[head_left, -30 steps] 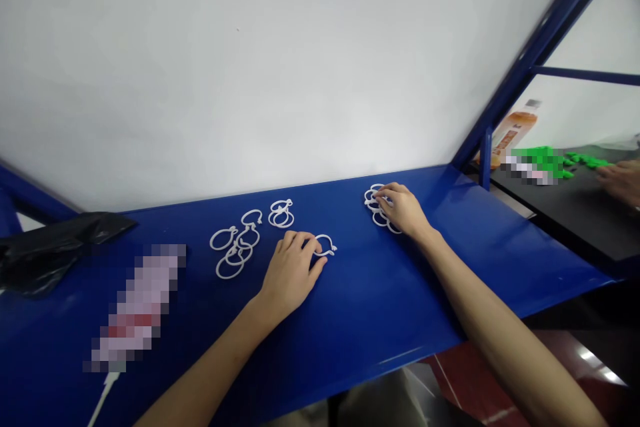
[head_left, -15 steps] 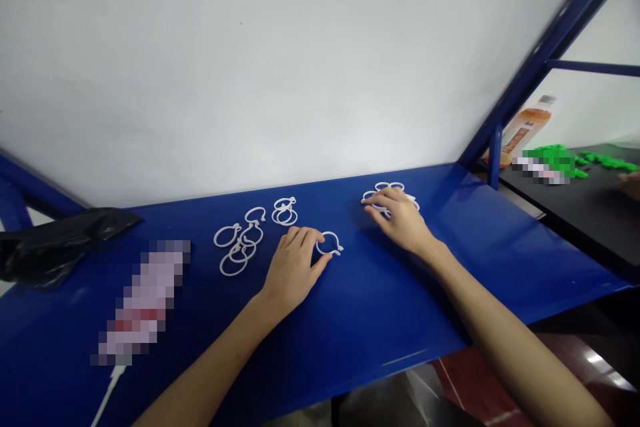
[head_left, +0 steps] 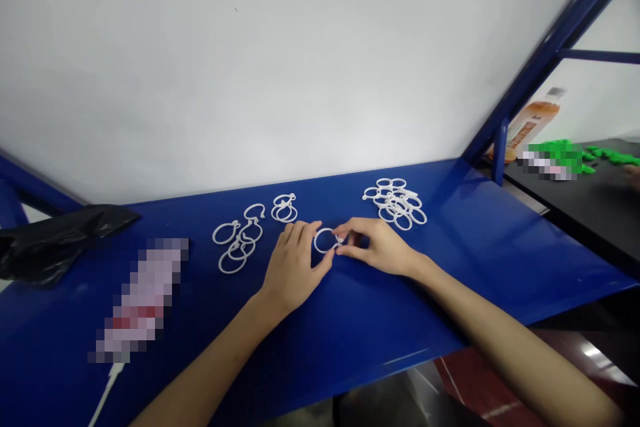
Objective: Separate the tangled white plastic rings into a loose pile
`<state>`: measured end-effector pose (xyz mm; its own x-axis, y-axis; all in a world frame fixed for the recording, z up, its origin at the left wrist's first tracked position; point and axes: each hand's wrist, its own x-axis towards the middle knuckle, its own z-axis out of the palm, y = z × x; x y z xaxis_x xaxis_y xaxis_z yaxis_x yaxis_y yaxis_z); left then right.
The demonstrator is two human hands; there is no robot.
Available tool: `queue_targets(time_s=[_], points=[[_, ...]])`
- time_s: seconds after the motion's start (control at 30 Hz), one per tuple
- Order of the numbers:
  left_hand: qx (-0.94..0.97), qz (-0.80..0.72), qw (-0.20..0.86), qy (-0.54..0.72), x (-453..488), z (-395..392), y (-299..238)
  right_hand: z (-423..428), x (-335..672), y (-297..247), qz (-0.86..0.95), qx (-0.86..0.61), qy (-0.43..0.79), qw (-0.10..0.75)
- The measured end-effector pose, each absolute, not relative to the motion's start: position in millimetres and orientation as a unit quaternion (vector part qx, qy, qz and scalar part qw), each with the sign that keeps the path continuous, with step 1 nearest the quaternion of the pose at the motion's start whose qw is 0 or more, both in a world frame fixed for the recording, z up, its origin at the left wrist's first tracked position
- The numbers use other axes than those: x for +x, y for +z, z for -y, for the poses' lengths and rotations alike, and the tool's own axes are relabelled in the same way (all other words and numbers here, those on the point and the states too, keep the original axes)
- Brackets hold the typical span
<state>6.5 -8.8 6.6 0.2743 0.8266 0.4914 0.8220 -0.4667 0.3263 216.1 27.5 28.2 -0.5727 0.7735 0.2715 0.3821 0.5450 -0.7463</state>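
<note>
A white plastic ring with a small clasp, like a curtain ring [head_left: 316,241], is between my two hands over the blue tabletop. My left hand [head_left: 290,268] holds its left and lower side between thumb and fingers. At the clasp on the right, my right hand [head_left: 383,247] pinches the ring with thumb and fingertips. Left of my left hand lie several rings with their clasps undone [head_left: 251,233]. Just above that hand is a small overlapping group of rings [head_left: 285,213]. A heaped pile of linked or overlapping white rings [head_left: 397,203] lies beyond my right hand.
A blurred-out flat object [head_left: 145,297] with a white cable [head_left: 106,387] lies on the blue table [head_left: 350,340]. Black plastic [head_left: 70,240] lies at the far left. A black table at right bears a bottle [head_left: 533,123] and green pieces [head_left: 563,153]; another person's hand [head_left: 634,177] shows there.
My right hand has moved left and nearer from the ring pile to the clasp of the ring in my left hand. The pile is now uncovered. My left hand has barely moved.
</note>
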Motion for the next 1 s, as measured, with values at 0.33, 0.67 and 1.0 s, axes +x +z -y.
queue_targets(time_s=[0.33, 0.67, 1.0], points=[[0.827, -0.487, 0.075, 0.272, 4.5, 7.2, 4.8, -28.5, 218.6, 27.3, 0.86, -0.318, 0.262, 0.301], [0.833, -0.473, 0.077, 0.277, 4.4, 9.4, 8.4, -24.5, 210.7, 27.9, 0.809, -0.34, 0.33, 0.347], [0.842, -0.473, 0.045, 0.257, 4.4, 8.3, 7.3, -26.8, 212.6, 26.4, 0.824, -0.346, 0.307, 0.328]])
